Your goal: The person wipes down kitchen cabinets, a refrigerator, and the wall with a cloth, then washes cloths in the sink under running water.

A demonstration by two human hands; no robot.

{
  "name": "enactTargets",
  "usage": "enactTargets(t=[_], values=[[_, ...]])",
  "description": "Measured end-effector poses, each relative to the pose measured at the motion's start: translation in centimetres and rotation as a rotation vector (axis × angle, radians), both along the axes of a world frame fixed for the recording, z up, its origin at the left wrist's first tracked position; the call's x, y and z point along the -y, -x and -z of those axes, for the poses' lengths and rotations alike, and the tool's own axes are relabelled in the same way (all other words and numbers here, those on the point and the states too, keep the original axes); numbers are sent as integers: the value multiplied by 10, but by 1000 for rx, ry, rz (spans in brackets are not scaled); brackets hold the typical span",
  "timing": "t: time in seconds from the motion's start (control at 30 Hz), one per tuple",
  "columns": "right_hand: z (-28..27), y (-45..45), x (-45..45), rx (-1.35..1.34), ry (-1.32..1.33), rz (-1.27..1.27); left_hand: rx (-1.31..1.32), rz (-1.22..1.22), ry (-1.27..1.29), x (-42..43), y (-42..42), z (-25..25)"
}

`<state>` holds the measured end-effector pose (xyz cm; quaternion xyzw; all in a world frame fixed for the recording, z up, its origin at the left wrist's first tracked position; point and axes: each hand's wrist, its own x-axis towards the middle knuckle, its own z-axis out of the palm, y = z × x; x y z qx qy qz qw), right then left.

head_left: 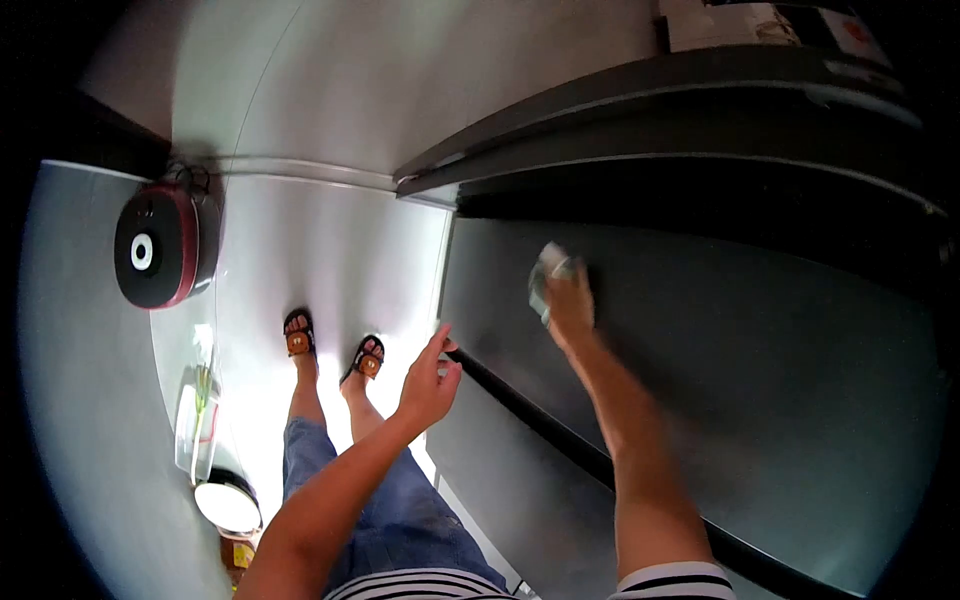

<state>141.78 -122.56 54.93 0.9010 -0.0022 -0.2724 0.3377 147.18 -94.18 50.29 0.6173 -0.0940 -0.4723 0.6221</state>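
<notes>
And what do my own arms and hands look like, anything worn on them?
Your left hand and right hand are ungloved, with no watch or bracelet in sight. A short white sleeve with dark stripes ends on the right upper arm; the left sleeve is out of view.

This looks like a home, most likely its kitchen or dining corner. The rounded cooker [160, 247] with a red band suggests it. Nearer the wearer than the cooker are a clear container [186, 438] with green stalks [202, 388] and a round white item [228, 507]. Right of the cooker are casual open sandals [299, 338] and, farther right, dark shelving [690, 330].
</notes>
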Motion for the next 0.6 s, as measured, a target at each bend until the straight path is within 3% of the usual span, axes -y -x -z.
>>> enactTargets(t=[0.03,0.13,0.27,0.37,0.43,0.6], values=[[-5,-17,11,18,10,-29,-22,7,-7,-4,-2,-1],[-8,-24,30,-295,-171,150,-41,27,-41,-8,-20,-5],[-38,1,21,-124,-390,183,-16,75,11,-12,-42,-20],[-40,-5,32,-124,-121,141,-26,83,40,0,-54,-25],[-52,-42,17,-284,-19,275,-42,82,52,6,-62,-26],[-12,-38,14,-247,-3,247,-77,58,54,-5,-73,-13]])
